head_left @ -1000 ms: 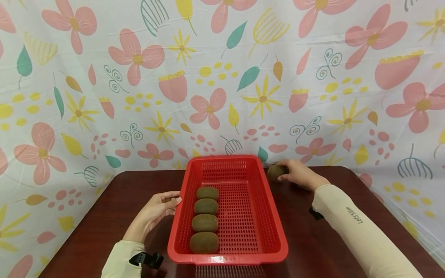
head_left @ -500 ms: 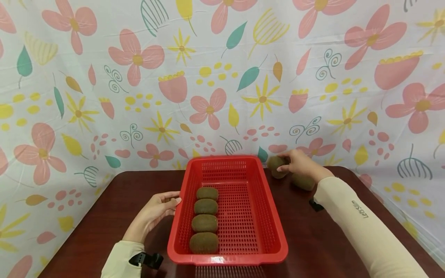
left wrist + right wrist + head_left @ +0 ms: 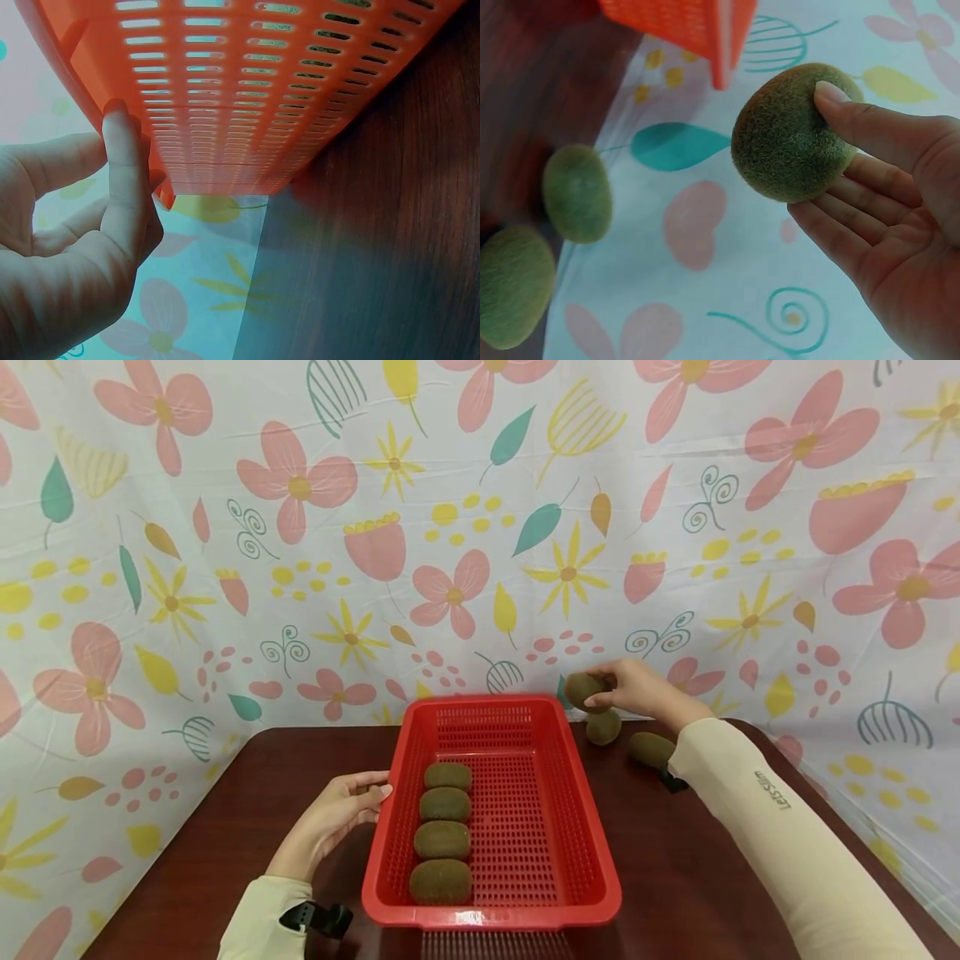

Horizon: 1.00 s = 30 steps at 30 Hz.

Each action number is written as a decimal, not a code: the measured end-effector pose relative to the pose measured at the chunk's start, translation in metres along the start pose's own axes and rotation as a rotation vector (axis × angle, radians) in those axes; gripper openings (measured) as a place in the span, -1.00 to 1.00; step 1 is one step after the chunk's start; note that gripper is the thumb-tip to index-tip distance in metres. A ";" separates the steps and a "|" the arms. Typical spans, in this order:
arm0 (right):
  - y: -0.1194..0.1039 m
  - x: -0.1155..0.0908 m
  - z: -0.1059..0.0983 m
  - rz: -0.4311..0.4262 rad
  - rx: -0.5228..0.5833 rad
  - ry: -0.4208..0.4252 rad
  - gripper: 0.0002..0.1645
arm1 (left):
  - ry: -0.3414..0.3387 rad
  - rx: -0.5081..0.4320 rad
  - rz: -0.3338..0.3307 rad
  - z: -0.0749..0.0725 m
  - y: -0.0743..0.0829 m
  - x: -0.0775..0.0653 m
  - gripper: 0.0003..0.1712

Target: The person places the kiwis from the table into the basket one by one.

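Note:
My right hand (image 3: pixel 637 689) pinches a brown, fuzzy kiwi (image 3: pixel 587 692) between thumb and fingers, raised at the far right corner of the red plastic basket (image 3: pixel 491 917). In the right wrist view, the thumb lies on the near face of the held kiwi (image 3: pixel 791 139) and the fingers are behind it. At the basket's left side, my left hand (image 3: pixel 330 814) grips the rim; the left wrist view shows a fingertip under the rim, against the slotted wall (image 3: pixel 217 97). Inside the basket, several kiwis (image 3: pixel 442 841) form a row along the left wall.
Two loose kiwis lie on the dark wooden table (image 3: pixel 675 860) right of the basket, one (image 3: pixel 603 727) near the back edge and one (image 3: pixel 652 749) by my right wrist. A flowered cloth (image 3: pixel 450 485) hangs behind the table. Black straps circle both wrists.
My right hand has lifted the kiwi up and slightly left from the table, and the two loose kiwis have come into view below it. My left hand stays at the basket rim.

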State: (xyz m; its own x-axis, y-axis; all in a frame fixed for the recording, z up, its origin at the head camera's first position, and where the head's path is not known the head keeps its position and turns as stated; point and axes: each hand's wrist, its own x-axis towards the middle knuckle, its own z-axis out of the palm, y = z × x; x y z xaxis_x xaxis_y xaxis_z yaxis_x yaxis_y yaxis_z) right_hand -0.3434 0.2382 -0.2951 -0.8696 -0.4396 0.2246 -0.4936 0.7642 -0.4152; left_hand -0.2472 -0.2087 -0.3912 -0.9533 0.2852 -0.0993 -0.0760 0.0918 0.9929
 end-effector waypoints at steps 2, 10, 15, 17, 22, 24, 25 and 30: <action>-0.006 0.004 -0.003 -0.003 -0.009 -0.001 -0.41 | 0.002 0.003 0.000 0.000 0.000 0.001 -0.41; -0.028 0.020 -0.007 -0.030 -0.024 -0.010 -0.37 | -0.005 0.008 0.004 -0.001 0.001 0.002 -0.40; -0.042 0.033 -0.002 -0.042 -0.030 -0.023 -0.38 | 0.001 0.011 0.000 -0.002 0.000 0.002 -0.41; -0.048 0.039 0.001 -0.050 -0.006 -0.031 -0.39 | 0.002 0.007 -0.002 -0.002 0.000 0.002 -0.41; -0.064 0.053 0.012 -0.076 0.063 -0.046 -0.40 | 0.002 0.001 -0.001 0.000 0.000 0.002 -0.42; -0.070 0.058 0.016 -0.088 0.083 -0.051 -0.42 | 0.001 0.003 0.000 0.001 0.000 0.001 -0.42; -0.073 0.060 0.018 -0.092 0.092 -0.055 -0.42 | 0.000 0.007 0.001 0.001 0.000 0.001 -0.42; -0.084 0.068 0.030 -0.106 0.159 -0.076 -0.42 | -0.005 0.010 0.004 0.001 0.000 0.001 -0.42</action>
State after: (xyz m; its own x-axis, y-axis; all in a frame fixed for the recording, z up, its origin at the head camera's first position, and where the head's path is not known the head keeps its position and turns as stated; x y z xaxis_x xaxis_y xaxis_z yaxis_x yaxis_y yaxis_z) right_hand -0.3606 0.1300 -0.2711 -0.8064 -0.5528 0.2100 -0.5694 0.6302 -0.5278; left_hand -0.2474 -0.2077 -0.3910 -0.9522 0.2902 -0.0952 -0.0687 0.1001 0.9926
